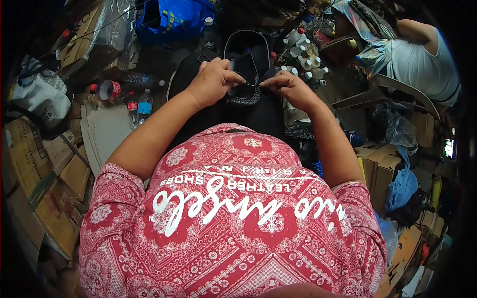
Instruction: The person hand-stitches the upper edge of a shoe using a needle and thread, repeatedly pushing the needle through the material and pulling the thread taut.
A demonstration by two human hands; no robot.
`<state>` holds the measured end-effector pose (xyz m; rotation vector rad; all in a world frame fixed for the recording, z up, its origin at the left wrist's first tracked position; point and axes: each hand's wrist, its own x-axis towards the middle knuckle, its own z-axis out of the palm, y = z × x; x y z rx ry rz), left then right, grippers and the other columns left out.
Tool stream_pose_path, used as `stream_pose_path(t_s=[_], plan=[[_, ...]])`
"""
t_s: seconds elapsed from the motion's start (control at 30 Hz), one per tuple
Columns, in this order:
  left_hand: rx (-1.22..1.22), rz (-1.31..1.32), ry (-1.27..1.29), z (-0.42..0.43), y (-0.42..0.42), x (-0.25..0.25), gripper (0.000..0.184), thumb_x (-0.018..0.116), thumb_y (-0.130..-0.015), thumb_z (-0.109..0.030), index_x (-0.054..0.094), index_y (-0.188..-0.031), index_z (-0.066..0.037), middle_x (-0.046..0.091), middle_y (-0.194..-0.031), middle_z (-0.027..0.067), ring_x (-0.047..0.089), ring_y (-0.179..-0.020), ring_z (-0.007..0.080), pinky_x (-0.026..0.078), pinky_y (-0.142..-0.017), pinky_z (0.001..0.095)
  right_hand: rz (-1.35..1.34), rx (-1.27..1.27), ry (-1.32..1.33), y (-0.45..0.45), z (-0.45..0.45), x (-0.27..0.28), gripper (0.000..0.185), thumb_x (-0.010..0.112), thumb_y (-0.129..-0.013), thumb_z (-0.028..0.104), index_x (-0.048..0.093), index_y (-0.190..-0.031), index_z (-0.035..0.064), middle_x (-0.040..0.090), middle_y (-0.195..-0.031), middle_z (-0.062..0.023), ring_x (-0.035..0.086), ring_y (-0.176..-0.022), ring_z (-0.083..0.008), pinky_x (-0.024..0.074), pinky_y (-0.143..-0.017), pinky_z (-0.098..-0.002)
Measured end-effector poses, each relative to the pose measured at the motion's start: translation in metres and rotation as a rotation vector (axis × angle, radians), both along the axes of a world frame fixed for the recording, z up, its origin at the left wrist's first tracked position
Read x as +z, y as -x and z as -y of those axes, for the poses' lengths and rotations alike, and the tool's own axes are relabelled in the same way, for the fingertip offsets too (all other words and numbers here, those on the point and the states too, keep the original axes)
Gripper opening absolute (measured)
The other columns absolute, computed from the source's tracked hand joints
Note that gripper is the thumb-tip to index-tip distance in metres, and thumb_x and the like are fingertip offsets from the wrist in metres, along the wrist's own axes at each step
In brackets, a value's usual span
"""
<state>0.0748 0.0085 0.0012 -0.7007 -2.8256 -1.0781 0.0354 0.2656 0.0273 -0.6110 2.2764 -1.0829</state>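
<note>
Beyond the patterned shirt point(226, 213), the black shoe point(243, 101) lies on the person's dark-clad lap, its gathered toe toward the body and its open heel pointing away. The left hand point(214, 83) is pinched nearly closed at the inner side of the toe, seemingly on a thin, shiny piece point(250, 84) that could be a needle or thread end. The right hand point(289, 88) is narrow too, fingertips together at the opposite edge; whether they grip thread or upper, I cannot tell. The step in hand looks like hand-stitching the toe seam. The next move seems to call for a steady hold on the edge and an even pull that keeps the gathers flat. Farther off are capped bottles point(306, 63) and a blue bag point(175, 22).
</note>
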Motion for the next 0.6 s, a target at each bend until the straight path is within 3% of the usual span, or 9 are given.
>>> stream_pose_path(t_s=[0.37,0.6], plan=[[-0.115,0.024,-0.067,-0.006,0.018,-0.003,0.017,0.07,-0.074,-0.011,0.073,-0.087,-0.022,0.053,-0.074,-0.0006,0.051,-0.08,0.0193,0.037,-0.078,0.0348,0.029,0.016,0.034,0.0,0.0,0.0,0.028,0.062,-0.081,0.002,0.07,-0.106,0.0115,0.055,-0.083,0.0003,0.052,-0.084,-0.0119,0.042,-0.08,-0.0248],[-0.058,-0.086,-0.008,-0.003,-0.001,-0.003,0.019,0.071,-0.073,-0.011,0.073,-0.089,-0.021,0.055,-0.073,0.001,0.053,-0.08,0.0209,0.039,-0.077,0.0349,0.136,-0.127,0.165,-0.015,-0.001,-0.008,0.028,0.064,-0.081,0.002,0.068,-0.108,0.0075,0.065,-0.096,-0.0026,0.059,-0.089,-0.0091,0.0468,-0.081,-0.0232]])
